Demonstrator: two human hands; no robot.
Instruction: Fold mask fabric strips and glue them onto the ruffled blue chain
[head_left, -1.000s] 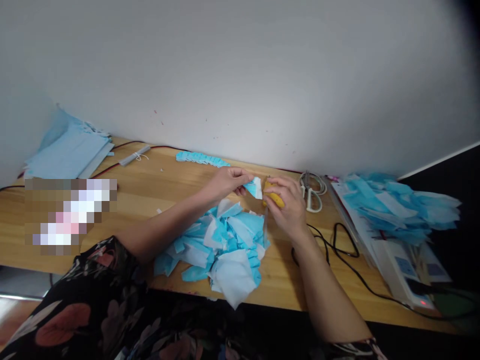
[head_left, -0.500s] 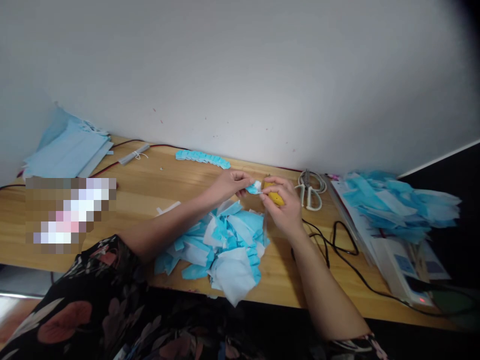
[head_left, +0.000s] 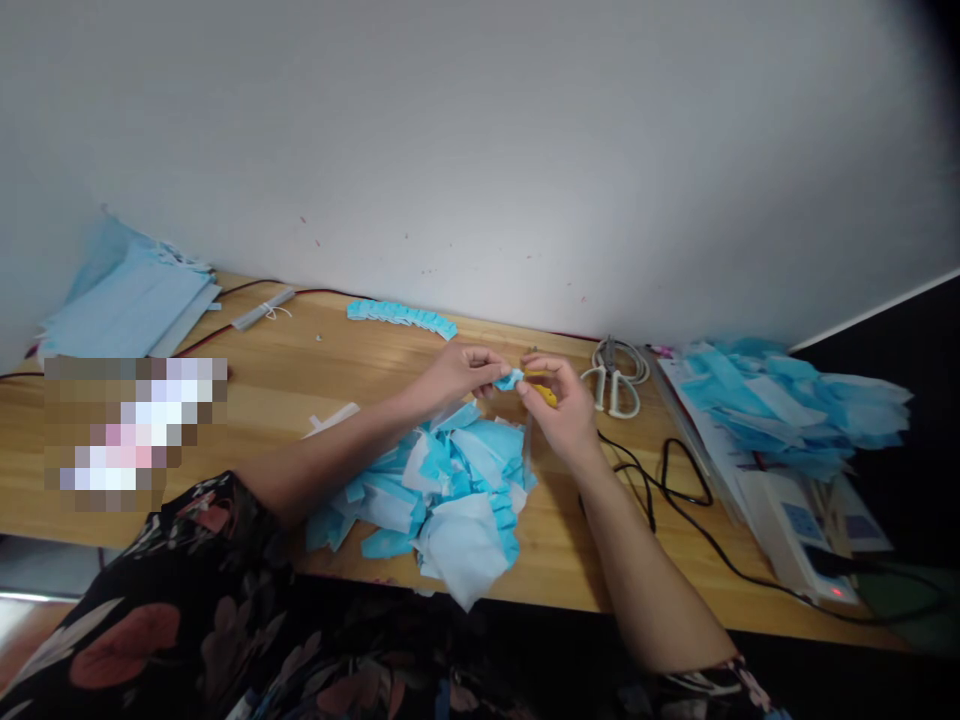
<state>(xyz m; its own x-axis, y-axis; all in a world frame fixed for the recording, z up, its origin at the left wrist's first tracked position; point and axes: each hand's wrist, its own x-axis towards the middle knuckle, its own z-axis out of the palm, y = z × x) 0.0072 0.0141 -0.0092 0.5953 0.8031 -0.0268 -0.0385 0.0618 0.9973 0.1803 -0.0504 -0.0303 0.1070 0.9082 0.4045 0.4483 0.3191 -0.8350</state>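
Note:
My left hand (head_left: 474, 371) pinches a small folded piece of blue fabric (head_left: 511, 380) between thumb and fingertips. At the piece's right end, the thumb and a finger of my right hand (head_left: 562, 402) are closed on it too. Partly hidden behind my right fingers is a yellow object (head_left: 545, 394); its kind and whether I touch it I cannot tell. Below both hands lies a loose heap of blue and white non-woven fabric pieces (head_left: 457, 480). A pleated blue strip (head_left: 401, 317) rests near the wall, beyond my left hand.
White-handled scissors (head_left: 611, 385) lie right of my hands beside a coiled pale cord. Black cable (head_left: 675, 490) loops across the table's right side toward a white box with a red light (head_left: 806, 560). More blue fabric (head_left: 795, 400) is piled at right. Flat blue sheets (head_left: 135, 300) stand far left.
The blue piece has been folded smaller between my fingertips, its white side no longer showing. My right fingers have shifted and now cover more of the yellow object.

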